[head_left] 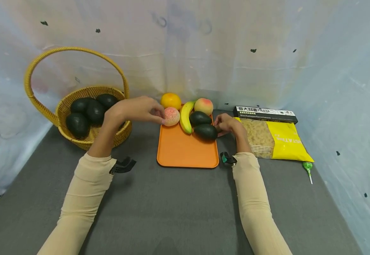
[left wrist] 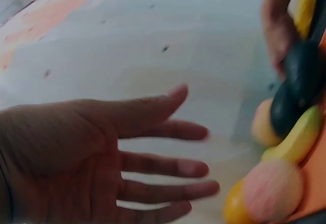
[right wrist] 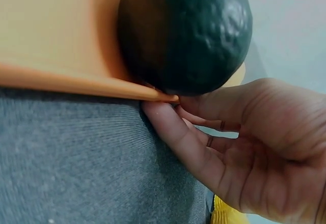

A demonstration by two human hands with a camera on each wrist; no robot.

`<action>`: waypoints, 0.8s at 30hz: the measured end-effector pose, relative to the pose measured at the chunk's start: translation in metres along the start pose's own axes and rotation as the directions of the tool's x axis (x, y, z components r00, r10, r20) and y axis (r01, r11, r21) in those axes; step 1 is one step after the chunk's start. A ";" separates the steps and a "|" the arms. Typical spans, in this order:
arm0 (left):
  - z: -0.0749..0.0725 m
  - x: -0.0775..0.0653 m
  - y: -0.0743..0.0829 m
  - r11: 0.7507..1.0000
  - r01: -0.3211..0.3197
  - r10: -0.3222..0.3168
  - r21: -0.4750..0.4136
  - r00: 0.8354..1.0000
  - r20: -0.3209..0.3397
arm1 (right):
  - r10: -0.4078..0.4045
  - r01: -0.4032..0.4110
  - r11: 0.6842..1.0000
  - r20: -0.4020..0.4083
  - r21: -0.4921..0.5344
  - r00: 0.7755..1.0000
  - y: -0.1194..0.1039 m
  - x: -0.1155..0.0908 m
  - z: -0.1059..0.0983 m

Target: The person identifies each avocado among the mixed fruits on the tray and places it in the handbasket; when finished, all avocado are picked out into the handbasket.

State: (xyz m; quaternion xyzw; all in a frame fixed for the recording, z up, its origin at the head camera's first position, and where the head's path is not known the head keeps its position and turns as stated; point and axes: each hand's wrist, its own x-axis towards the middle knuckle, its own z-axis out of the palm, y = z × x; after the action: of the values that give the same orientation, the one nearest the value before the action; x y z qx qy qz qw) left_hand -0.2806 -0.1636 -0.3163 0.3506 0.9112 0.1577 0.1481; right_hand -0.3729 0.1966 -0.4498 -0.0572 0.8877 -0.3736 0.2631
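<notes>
An orange tray [head_left: 188, 152] lies on the grey table. On it are a banana [head_left: 185, 118], two dark avocados [head_left: 206, 131], a peach [head_left: 203, 106] and a speckled pink peach [head_left: 171, 117]; an orange [head_left: 170, 100] sits at its far left corner. My left hand [head_left: 143, 109] hovers beside the pink peach. Its fingers are spread and hold nothing, as the left wrist view shows. At the tray's right edge, my right hand [right wrist: 244, 142] pinches the rim between thumb and fingers, right against the nearer avocado [right wrist: 188, 35].
A wicker basket [head_left: 124, 136] with a tall handle stands on the left, holding several avocados [head_left: 77, 124]. To the right lie a yellow pasta bag [head_left: 287, 141], a black pasta box [head_left: 264, 114] and a green lollipop [head_left: 307, 165]. Pale sheeting [head_left: 188, 53] hangs behind.
</notes>
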 end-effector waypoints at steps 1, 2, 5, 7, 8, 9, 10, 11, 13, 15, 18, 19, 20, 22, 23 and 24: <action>0.004 0.008 0.004 1.000 -0.021 0.021 -0.015 1.000 -0.004 | 0.003 -0.003 1.000 0.001 0.002 1.000 0.000 0.000 0.000; 0.008 0.016 0.008 0.999 -0.042 0.041 -0.032 0.999 -0.019 | 0.007 -0.007 1.000 0.001 0.004 1.000 -0.001 0.000 0.000; 0.025 0.044 0.017 0.990 -0.115 0.108 -0.077 0.990 -0.089 | 0.017 -0.017 1.000 0.004 0.005 1.000 -0.002 -0.001 0.001; 0.040 0.063 0.020 0.985 -0.150 0.136 -0.087 0.979 -0.150 | 0.023 -0.023 1.000 0.005 -0.002 1.000 -0.004 -0.001 0.001; 0.047 0.071 0.022 0.982 -0.167 0.149 -0.088 0.973 -0.177 | 0.026 -0.026 1.000 0.009 -0.005 1.000 -0.004 -0.001 0.000; 0.053 0.078 0.023 0.981 -0.174 0.154 -0.089 0.968 -0.198 | 0.028 -0.028 1.000 0.014 -0.009 1.000 -0.005 -0.001 0.000; 0.058 0.084 0.024 0.980 -0.174 0.150 -0.097 0.965 -0.214 | 0.030 -0.030 0.999 0.020 -0.009 0.999 -0.005 0.001 0.000; 0.063 0.090 0.025 0.979 -0.176 0.150 -0.101 0.962 -0.227 | 0.032 -0.032 0.999 0.025 -0.012 0.999 -0.005 0.002 0.000; 0.069 0.098 0.027 0.979 -0.175 0.146 -0.107 0.960 -0.238 | 0.030 -0.029 0.999 0.038 -0.018 0.999 -0.006 0.003 0.000; 0.073 0.106 0.030 0.979 -0.174 0.145 -0.110 0.963 -0.228 | 0.030 -0.029 0.999 0.046 -0.023 0.998 -0.007 0.004 -0.001; 0.080 0.118 0.033 0.980 -0.178 0.159 -0.087 0.969 -0.191 | 0.041 -0.040 0.999 0.040 -0.030 0.998 -0.006 0.003 -0.002; 0.082 0.121 0.034 0.981 -0.178 0.162 -0.075 0.971 -0.176 | 0.046 -0.045 0.999 0.037 -0.030 0.998 -0.006 0.002 -0.002; 0.084 0.125 0.035 0.982 -0.176 0.164 -0.062 0.973 -0.163 | 0.049 -0.048 0.998 0.037 -0.028 0.998 -0.006 0.002 -0.002; 0.089 0.130 0.037 0.986 -0.164 0.158 -0.026 0.977 -0.141 | 0.053 -0.053 0.998 0.034 -0.022 0.998 -0.006 0.001 -0.002; 0.092 0.132 0.038 0.988 -0.156 0.154 -0.009 0.979 -0.132 | 0.053 -0.053 0.998 0.036 -0.018 0.998 -0.007 0.000 -0.002; 0.094 0.134 0.039 0.989 -0.146 0.146 0.009 0.982 -0.122 | 0.054 -0.053 0.998 0.038 -0.016 0.998 -0.007 -0.001 -0.003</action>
State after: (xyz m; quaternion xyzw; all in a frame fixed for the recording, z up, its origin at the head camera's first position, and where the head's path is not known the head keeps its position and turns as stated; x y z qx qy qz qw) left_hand -0.3172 -0.0270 -0.4079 0.4060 0.8904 0.1894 0.0801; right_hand -0.3747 0.1934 -0.4428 -0.0425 0.8864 -0.3586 0.2895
